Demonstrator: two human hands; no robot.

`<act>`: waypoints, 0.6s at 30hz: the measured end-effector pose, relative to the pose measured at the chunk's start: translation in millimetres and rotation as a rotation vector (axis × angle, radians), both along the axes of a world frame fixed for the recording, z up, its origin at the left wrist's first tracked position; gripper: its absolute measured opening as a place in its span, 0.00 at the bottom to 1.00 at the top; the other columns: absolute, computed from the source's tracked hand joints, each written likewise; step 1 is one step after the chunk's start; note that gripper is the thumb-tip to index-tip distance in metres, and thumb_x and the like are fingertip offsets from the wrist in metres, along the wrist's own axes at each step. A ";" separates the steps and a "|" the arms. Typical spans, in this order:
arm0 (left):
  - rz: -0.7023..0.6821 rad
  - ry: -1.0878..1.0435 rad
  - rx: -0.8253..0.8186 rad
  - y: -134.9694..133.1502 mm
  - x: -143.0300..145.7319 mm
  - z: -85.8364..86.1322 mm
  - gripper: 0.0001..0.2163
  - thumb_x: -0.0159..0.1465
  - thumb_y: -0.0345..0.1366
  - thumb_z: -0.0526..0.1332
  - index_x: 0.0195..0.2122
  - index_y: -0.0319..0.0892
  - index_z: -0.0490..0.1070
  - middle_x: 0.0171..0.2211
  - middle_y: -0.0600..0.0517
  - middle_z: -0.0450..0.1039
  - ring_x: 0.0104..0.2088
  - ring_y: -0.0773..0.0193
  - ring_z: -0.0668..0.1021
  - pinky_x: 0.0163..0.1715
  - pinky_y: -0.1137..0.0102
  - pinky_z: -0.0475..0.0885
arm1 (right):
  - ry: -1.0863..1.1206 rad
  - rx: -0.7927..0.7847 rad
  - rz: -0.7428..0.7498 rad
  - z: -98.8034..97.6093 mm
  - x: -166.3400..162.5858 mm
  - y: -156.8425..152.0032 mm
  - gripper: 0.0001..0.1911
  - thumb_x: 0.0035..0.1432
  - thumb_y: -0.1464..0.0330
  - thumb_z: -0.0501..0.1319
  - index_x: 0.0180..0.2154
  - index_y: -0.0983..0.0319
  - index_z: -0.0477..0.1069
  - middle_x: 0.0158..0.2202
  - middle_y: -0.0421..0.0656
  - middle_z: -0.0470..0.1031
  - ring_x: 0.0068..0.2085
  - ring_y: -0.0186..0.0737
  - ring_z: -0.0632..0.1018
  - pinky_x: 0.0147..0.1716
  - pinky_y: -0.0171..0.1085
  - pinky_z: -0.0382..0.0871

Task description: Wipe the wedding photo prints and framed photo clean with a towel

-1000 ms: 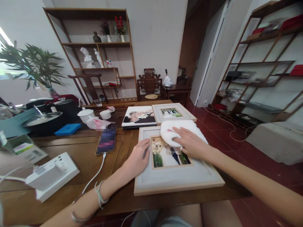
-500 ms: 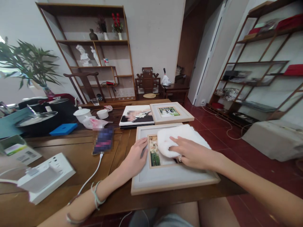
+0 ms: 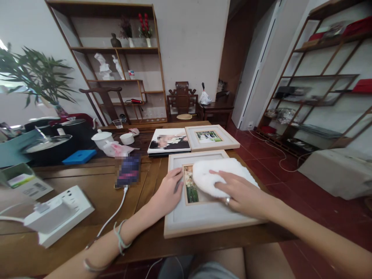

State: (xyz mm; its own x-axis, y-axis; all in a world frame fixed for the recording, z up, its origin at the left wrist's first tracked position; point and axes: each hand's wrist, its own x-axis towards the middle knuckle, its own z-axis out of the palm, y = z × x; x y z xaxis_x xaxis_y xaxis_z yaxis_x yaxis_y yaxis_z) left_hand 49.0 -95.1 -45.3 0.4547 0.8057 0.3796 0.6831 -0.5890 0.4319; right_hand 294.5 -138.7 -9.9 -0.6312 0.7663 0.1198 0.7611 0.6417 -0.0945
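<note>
A light wooden picture frame [image 3: 200,229] with a wide pale mat lies flat on the table before me. In its middle is a small photo [image 3: 191,190], partly covered by a fluffy white cloth [image 3: 206,178]. My right hand [image 3: 238,190] presses on this cloth with bent fingers, gripping it against the frame's right half; a ring shows on one finger. Across the frame's left border rests my left hand [image 3: 170,192], its fingers stretched out flat and the thumb apart.
Behind lie a second framed photo [image 3: 229,141] and a black-and-white portrait print [image 3: 170,140]. To the left are a phone [image 3: 128,170] on a cable, a power strip [image 3: 68,217], a blue box [image 3: 79,156], a white teapot [image 3: 102,138] and a lidded pan [image 3: 48,149].
The white cloth and my right hand have slid a little toward me, uncovering more of the frame's far edge. My left hand stays on the left border.
</note>
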 end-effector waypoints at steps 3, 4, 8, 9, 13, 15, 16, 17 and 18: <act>0.009 0.029 0.011 0.1 0.7 2.0 0.17 0.63 0.31 0.50 0.51 0.36 0.70 0.55 0.41 0.68 0.56 0.52 0.70 0.56 0.57 0.64 | -0.043 0.141 0.004 -3.4 -1.5 36.8 0.21 0.49 0.78 0.56 0.47 0.66 0.70 0.60 0.57 0.60 0.61 0.52 0.60 0.59 0.50 0.52; 0.010 0.035 0.014 0.1 0.8 2.6 0.17 0.63 0.31 0.50 0.51 0.36 0.70 0.55 0.41 0.68 0.56 0.52 0.70 0.56 0.57 0.65 | -0.048 0.165 0.006 -3.2 -3.4 48.3 0.22 0.48 0.79 0.56 0.47 0.66 0.69 0.60 0.57 0.60 0.62 0.53 0.59 0.59 0.51 0.50; 0.009 0.045 0.009 -0.4 0.8 4.7 0.17 0.64 0.30 0.50 0.52 0.36 0.69 0.55 0.41 0.68 0.56 0.52 0.70 0.55 0.56 0.66 | -0.041 0.173 -0.004 -2.4 -14.3 79.6 0.25 0.48 0.80 0.54 0.50 0.66 0.68 0.62 0.53 0.58 0.64 0.56 0.53 0.59 0.55 0.48; 0.009 0.044 0.004 -0.6 0.7 4.9 0.17 0.64 0.31 0.50 0.52 0.36 0.69 0.55 0.41 0.68 0.56 0.52 0.70 0.55 0.57 0.65 | -0.039 0.163 0.000 -2.4 -16.6 81.1 0.25 0.48 0.80 0.53 0.50 0.66 0.68 0.62 0.52 0.59 0.64 0.56 0.53 0.58 0.56 0.49; 0.007 0.030 0.004 -0.5 0.7 3.3 0.18 0.64 0.30 0.50 0.53 0.35 0.68 0.55 0.41 0.68 0.56 0.53 0.70 0.56 0.57 0.64 | -0.051 0.085 0.064 2.6 -19.2 56.0 0.25 0.46 0.80 0.51 0.47 0.64 0.71 0.57 0.50 0.66 0.63 0.51 0.57 0.58 0.51 0.52; 0.002 0.026 0.011 -0.2 0.7 1.7 0.18 0.63 0.30 0.50 0.53 0.36 0.68 0.55 0.41 0.68 0.56 0.53 0.69 0.56 0.57 0.64 | -0.048 -0.030 0.090 12.0 -16.3 29.7 0.24 0.46 0.80 0.51 0.46 0.63 0.71 0.57 0.51 0.67 0.61 0.50 0.61 0.58 0.50 0.53; 0.001 0.026 0.014 -0.1 0.7 1.2 0.18 0.63 0.30 0.50 0.53 0.36 0.68 0.55 0.41 0.68 0.56 0.53 0.70 0.56 0.57 0.64 | -0.041 -0.116 0.092 18.7 -14.3 15.5 0.24 0.47 0.80 0.51 0.46 0.63 0.71 0.58 0.52 0.65 0.60 0.50 0.62 0.57 0.50 0.55; 0.000 0.027 0.015 -0.1 0.8 0.8 0.18 0.63 0.29 0.50 0.53 0.37 0.68 0.55 0.41 0.68 0.56 0.53 0.70 0.56 0.57 0.64 | -0.035 -0.214 0.086 26.1 -12.4 1.9 0.23 0.47 0.79 0.51 0.45 0.63 0.71 0.59 0.52 0.63 0.60 0.51 0.63 0.55 0.50 0.57; -0.001 0.026 0.015 -0.2 0.9 0.7 0.18 0.63 0.29 0.50 0.53 0.36 0.68 0.55 0.41 0.68 0.56 0.53 0.70 0.56 0.57 0.64 | -0.028 -0.312 0.085 33.7 -10.8 -10.5 0.23 0.46 0.79 0.52 0.44 0.62 0.72 0.60 0.52 0.61 0.59 0.52 0.63 0.53 0.50 0.60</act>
